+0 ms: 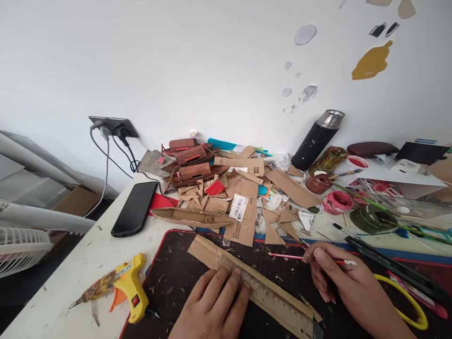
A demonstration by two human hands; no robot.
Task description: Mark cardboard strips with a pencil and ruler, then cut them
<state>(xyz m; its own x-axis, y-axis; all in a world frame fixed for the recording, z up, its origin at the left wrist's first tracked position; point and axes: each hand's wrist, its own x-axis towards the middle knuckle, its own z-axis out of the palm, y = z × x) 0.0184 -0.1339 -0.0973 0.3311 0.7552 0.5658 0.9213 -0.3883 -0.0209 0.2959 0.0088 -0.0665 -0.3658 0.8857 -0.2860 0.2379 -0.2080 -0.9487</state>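
My left hand (219, 301) lies with its fingers spread on a clear ruler (271, 296), pressing it onto a cardboard strip (205, 252). The strip runs diagonally across the dark cutting mat (173, 263). To the right, my right hand (342, 282) has its thumb and fingers closed around a pink pencil (287, 255), whose tip points left above the mat. Beyond the strip sits a cardboard boat hull (192, 218), beside a labelled cardboard piece (247, 212).
A yellow glue gun (132, 287) and black phone (134, 209) lie at left. Brown model boats (197, 174) and cardboard scraps (278, 221) crowd the back. A thermos (318, 139), paint jars (337, 202), a dark utility knife (391, 266) and a yellow ring (422, 315) are at right.
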